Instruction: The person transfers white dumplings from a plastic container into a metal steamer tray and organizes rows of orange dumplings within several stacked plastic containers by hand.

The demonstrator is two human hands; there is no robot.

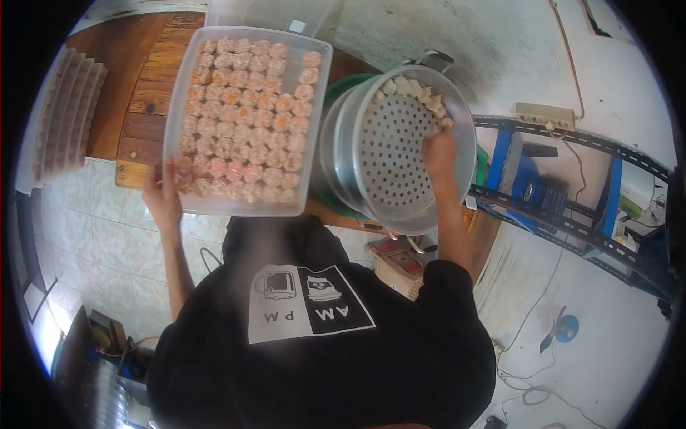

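A clear plastic tub [319, 107] holds many rows of shumai dumplings [246, 114], some topped with orange bits. At its near left corner, my left hand [166, 196] has its fingers closed over the rim, close to the nearest dumplings. On the right stands a round metal steamer pot [468, 154] with a perforated floor [393, 150]. Several pale dumplings [407, 87] line its far inner wall in a curve. My right hand [439, 151] reaches inside, fingers pinched on a dumpling [445, 123] at the end of that curve; the fingertips are partly hidden.
Tub and steamer rest on a wooden table [151, 93]. A green basin rim [343, 87] shows behind the steamer. Stacked egg trays [68, 114] stand at far left. To the right are a black metal rack [572, 207] and a power strip [545, 116] on the wall.
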